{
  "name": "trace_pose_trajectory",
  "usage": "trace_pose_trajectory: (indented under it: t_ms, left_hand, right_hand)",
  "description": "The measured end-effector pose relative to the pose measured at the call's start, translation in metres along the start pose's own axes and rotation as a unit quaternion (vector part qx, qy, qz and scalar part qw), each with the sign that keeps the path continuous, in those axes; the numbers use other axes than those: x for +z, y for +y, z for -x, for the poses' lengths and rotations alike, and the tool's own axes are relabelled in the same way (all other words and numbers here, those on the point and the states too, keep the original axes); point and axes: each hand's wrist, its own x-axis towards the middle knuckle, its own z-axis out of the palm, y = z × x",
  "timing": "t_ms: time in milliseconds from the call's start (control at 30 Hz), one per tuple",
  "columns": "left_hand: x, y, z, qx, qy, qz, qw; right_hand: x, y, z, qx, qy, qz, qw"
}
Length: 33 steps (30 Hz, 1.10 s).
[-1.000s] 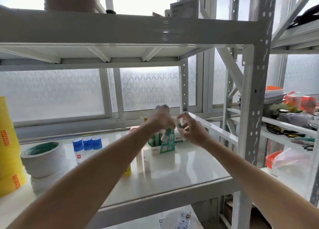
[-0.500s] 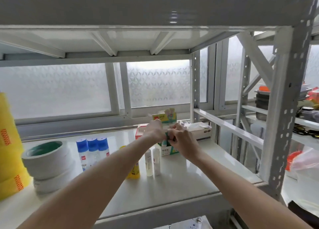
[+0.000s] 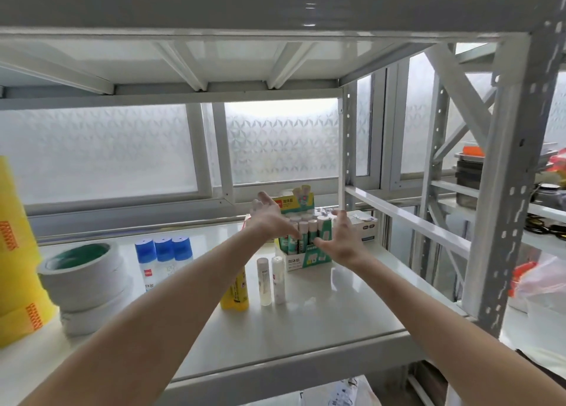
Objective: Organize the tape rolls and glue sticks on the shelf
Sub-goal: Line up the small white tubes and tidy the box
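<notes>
Both my left hand [image 3: 269, 218] and right hand [image 3: 343, 240] are spread open, empty, flanking the glue-stick box [image 3: 301, 252] at centre frame; I'd press its sides evenly so no sticks tip.

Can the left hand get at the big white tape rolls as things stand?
Probably yes: the left hand is open and empty, and the white tape rolls sit uncovered on the shelf at its left.

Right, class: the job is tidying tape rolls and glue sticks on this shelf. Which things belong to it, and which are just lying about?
Belong to the job:
green-and-white display box of glue sticks
two loose pale glue sticks
stacked white tape rolls
yellow tape rolls

Lying about:
blue-capped bottles
yellow bottle
white carton
</notes>
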Motion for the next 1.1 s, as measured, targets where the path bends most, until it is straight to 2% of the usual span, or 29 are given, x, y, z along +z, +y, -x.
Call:
trace_pose_trajectory:
  t_ms: [100,200,700,967,1100]
  left_hand:
    - [0.003,0.001,0.003,-0.031,-0.088,0.135,0.986]
    - [0.011,0.001,0.004,-0.035,-0.167,0.173,0.970]
    - [0.023,0.049,0.031,-0.094,-0.236,0.248,0.935]
    - [0.026,0.066,0.072,-0.076,-0.252,0.264,0.928]
    - [0.025,0.059,0.091,-0.055,-0.258,0.283,0.922]
  right_hand:
    - [0.006,0.004,-0.001,0.029,-0.045,-0.028,0.998]
    - [0.007,0.002,0.000,0.015,-0.023,-0.019,0.999]
    - [-0.036,0.009,0.043,-0.002,-0.015,-0.051,0.999]
    - [-0.068,0.005,0.078,-0.003,-0.027,-0.039,0.999]
    - [-0.072,-0.001,0.095,-0.021,-0.001,-0.001,1.000]
